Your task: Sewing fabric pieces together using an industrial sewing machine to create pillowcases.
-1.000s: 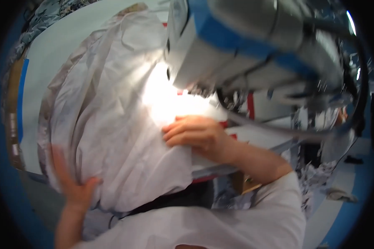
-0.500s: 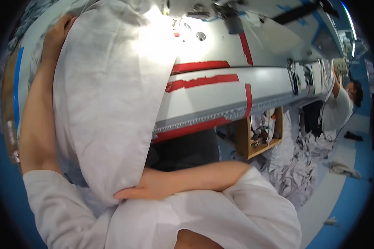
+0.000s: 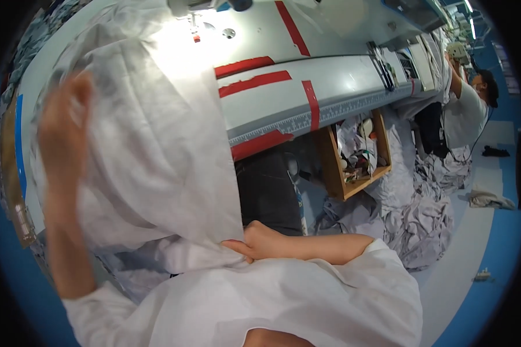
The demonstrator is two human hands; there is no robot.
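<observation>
Sewing-room bench (image 3: 353, 75), grey with red tape strips, carries the upper end of a white fabric sheet (image 3: 156, 150), lifted by the blurred left hand (image 3: 63, 115), grip unreadable, while the right hand (image 3: 255, 242) pinches its lower corner, stretching it flat.

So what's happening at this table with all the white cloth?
A person is handling a large piece of white fabric at a grey worktable marked with red tape strips. The left hand, blurred, is raised against the upper part of the cloth, while the right hand pinches its lower edge near the person's body. Under the table's edge sits a wooden box of scraps, with more white cloth piled on the floor. Another person works farther along.
</observation>
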